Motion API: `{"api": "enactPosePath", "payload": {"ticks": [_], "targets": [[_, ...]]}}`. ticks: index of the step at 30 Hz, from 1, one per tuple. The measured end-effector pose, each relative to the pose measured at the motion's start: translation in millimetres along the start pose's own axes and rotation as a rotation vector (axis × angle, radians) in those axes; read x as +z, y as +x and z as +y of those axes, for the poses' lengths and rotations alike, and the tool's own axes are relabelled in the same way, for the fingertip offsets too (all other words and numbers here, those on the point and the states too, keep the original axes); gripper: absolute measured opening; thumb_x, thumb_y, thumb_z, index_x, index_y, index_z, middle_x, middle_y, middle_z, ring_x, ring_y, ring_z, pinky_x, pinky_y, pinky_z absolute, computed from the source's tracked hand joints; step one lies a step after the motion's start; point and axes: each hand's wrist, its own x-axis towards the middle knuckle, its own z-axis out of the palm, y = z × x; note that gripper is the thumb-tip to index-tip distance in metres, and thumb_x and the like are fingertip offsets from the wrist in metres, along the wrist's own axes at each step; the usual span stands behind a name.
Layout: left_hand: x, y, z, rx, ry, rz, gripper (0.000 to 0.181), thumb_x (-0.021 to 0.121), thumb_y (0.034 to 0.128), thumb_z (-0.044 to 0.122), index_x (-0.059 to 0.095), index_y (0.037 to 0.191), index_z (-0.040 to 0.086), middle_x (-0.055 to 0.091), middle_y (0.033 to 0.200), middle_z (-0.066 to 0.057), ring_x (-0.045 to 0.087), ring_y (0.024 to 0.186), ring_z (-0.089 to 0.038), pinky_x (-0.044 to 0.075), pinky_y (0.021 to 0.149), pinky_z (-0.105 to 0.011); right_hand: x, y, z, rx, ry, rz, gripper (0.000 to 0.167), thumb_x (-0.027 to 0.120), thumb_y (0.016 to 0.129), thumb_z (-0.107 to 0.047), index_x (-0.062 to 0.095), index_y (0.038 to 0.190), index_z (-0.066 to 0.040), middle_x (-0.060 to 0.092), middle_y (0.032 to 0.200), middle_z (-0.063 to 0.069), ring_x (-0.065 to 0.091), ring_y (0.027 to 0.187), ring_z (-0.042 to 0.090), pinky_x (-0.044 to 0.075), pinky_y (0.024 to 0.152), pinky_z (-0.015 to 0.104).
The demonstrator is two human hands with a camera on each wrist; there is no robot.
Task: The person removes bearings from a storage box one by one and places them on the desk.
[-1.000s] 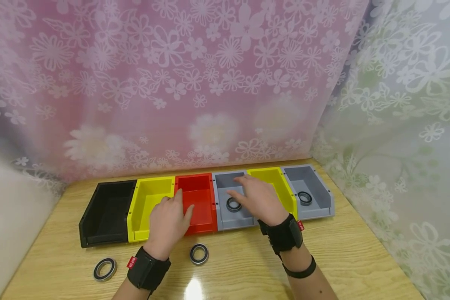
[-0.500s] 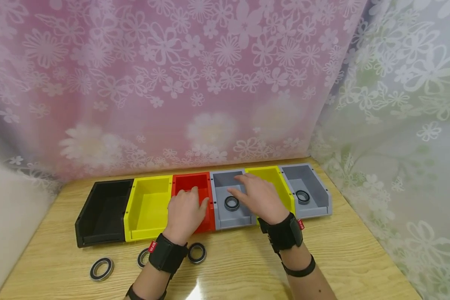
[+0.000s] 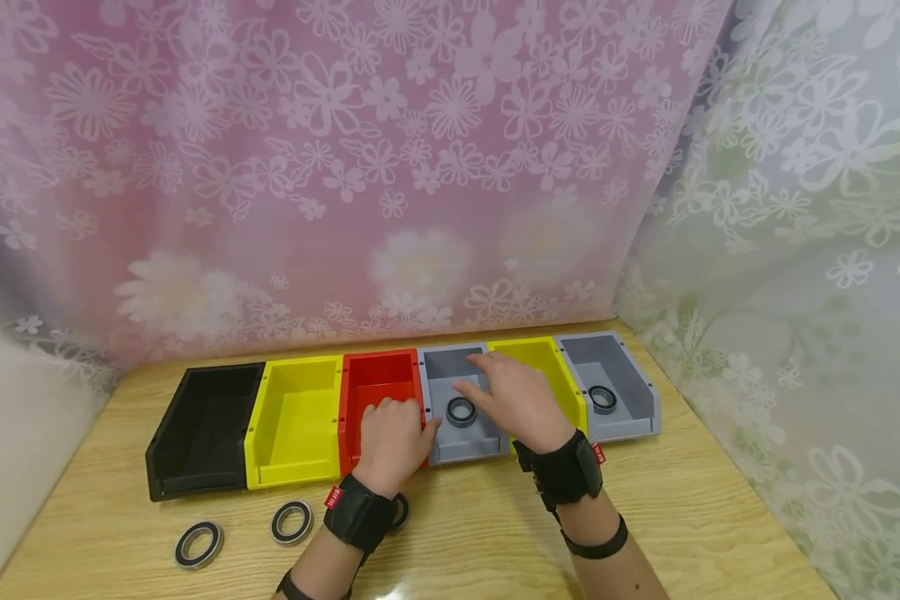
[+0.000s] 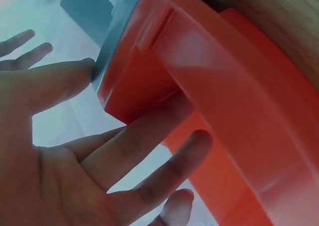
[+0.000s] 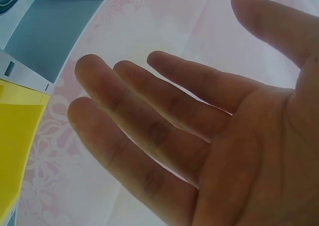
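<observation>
My left hand [image 3: 392, 442] is over the front of the red bin [image 3: 378, 367]. In the left wrist view its loosely bent fingers [image 4: 172, 169] reach into that bin, with no object visible among them. Its thumb is at the edge where the red and grey bins meet. My right hand [image 3: 523, 402] hovers over the middle grey bin [image 3: 457, 360] and its yellow neighbour [image 3: 528, 352], fingers extended and holding nothing. A ball bearing [image 3: 461, 424] lies in the middle grey bin. Another bearing [image 3: 602, 408] is in the rightmost grey bin [image 3: 641, 421].
On the wooden table [image 3: 487, 533], in front of the bins, lie a left bearing [image 3: 183, 551], a middle bearing [image 3: 275, 527] and one partly hidden bearing [image 3: 401, 511] behind the left wrist. A black bin [image 3: 202, 433] and a yellow bin [image 3: 300, 425] form the row's left end.
My left hand has moved right and toward the front of the red bin, uncovering the middle bearing on the table. My right hand has stayed almost still.
</observation>
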Motion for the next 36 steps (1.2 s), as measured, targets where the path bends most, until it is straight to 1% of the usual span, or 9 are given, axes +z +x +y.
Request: {"api": "enactPosePath", "payload": {"ticks": [7, 9, 12, 14, 19, 21, 26, 29, 36], "targets": [[4.4, -1.0, 1.8, -0.015, -0.009, -0.001, 0.047, 0.085, 0.0853, 0.037, 0.057, 0.059, 0.012, 0.039, 0.05, 0.0, 0.049, 0.056, -0.022, 0.038, 0.059, -0.035, 2.5, 0.3, -0.3, -0.013, 0.017, 0.004, 0.062, 0.066, 0.099, -0.048, 0.057, 0.146, -0.008, 0.064, 0.139, 0.013, 0.062, 0.126, 0.033, 0.055, 0.093, 0.049], [4.8, -0.9, 2.1, -0.015, -0.007, -0.006, 0.048, 0.085, 0.0855, 0.037, 0.055, 0.058, 0.012, 0.039, 0.05, 0.0, 0.048, 0.055, -0.021, 0.038, 0.059, -0.034, 4.9, 1.5, -1.1, -0.029, 0.032, 0.015, 0.066, 0.068, 0.099, -0.046, 0.052, 0.15, -0.008, 0.063, 0.141, 0.014, 0.066, 0.118, 0.03, 0.056, 0.092, 0.047], [4.8, -0.6, 2.5, -0.011, -0.002, -0.011, 0.048, 0.085, 0.0855, 0.036, 0.054, 0.057, 0.012, 0.039, 0.049, 0.0, 0.047, 0.052, -0.02, 0.038, 0.057, -0.033, 10.4, 4.6, -2.8, -0.056, 0.046, 0.034, 0.069, 0.071, 0.098, -0.042, 0.047, 0.153, -0.007, 0.063, 0.14, 0.014, 0.07, 0.099, 0.026, 0.059, 0.082, 0.042], [4.3, -0.5, 2.4, -0.007, 0.0, -0.009, 0.048, 0.086, 0.0851, 0.036, 0.055, 0.057, 0.012, 0.038, 0.048, -0.001, 0.045, 0.051, -0.02, 0.038, 0.056, -0.032, 15.5, 7.8, -3.4, -0.067, 0.038, 0.039, 0.07, 0.072, 0.097, -0.04, 0.047, 0.154, -0.007, 0.062, 0.141, 0.014, 0.07, 0.098, 0.025, 0.059, 0.08, 0.04], [2.9, -0.3, 1.7, 0.006, 0.001, 0.006, 0.046, 0.087, 0.0844, 0.036, 0.058, 0.059, 0.01, 0.038, 0.048, 0.0, 0.045, 0.049, -0.02, 0.037, 0.053, -0.031, 31.2, 17.1, -1.8, -0.061, 0.023, 0.019, 0.075, 0.074, 0.096, -0.038, 0.042, 0.156, -0.007, 0.056, 0.148, 0.017, 0.063, 0.125, 0.032, 0.059, 0.087, 0.045], [2.3, -0.7, 1.7, 0.009, -0.003, 0.007, 0.044, 0.087, 0.0843, 0.035, 0.06, 0.061, 0.01, 0.038, 0.048, 0.0, 0.046, 0.05, -0.02, 0.037, 0.053, -0.031, 37.5, 20.1, -1.0, -0.06, 0.028, 0.008, 0.076, 0.075, 0.096, -0.036, 0.041, 0.156, -0.006, 0.054, 0.149, 0.018, 0.066, 0.119, 0.032, 0.06, 0.083, 0.043], [2.0, -1.4, 1.4, 0.007, -0.017, 0.001, 0.043, 0.087, 0.084, 0.035, 0.06, 0.062, 0.01, 0.038, 0.048, 0.0, 0.046, 0.049, -0.019, 0.037, 0.05, -0.029, 50.3, 25.9, 0.8, -0.073, 0.001, -0.024, 0.067, 0.077, 0.095, -0.032, 0.051, 0.149, -0.003, 0.058, 0.143, 0.018, 0.068, 0.109, 0.029, 0.059, 0.084, 0.041], [2.5, -1.5, 0.8, 0.002, -0.03, -0.001, 0.045, 0.087, 0.0839, 0.034, 0.057, 0.06, 0.011, 0.037, 0.048, 0.0, 0.043, 0.047, -0.017, 0.035, 0.047, -0.028, 54.7, 27.3, 3.5, -0.07, -0.006, -0.043, 0.061, 0.078, 0.094, -0.03, 0.057, 0.143, -0.002, 0.06, 0.138, 0.018, 0.067, 0.111, 0.03, 0.057, 0.091, 0.043], [4.3, -2.5, -0.3, -0.021, -0.062, -0.032, 0.044, 0.086, 0.0853, 0.034, 0.057, 0.063, 0.01, 0.036, 0.049, -0.001, 0.039, 0.045, -0.016, 0.033, 0.045, -0.026, 71.3, 30.2, 11.3, -0.093, -0.052, -0.089, 0.056, 0.08, 0.092, -0.026, 0.061, 0.138, 0.0, 0.061, 0.133, 0.02, 0.068, 0.11, 0.032, 0.056, 0.093, 0.044]]}}
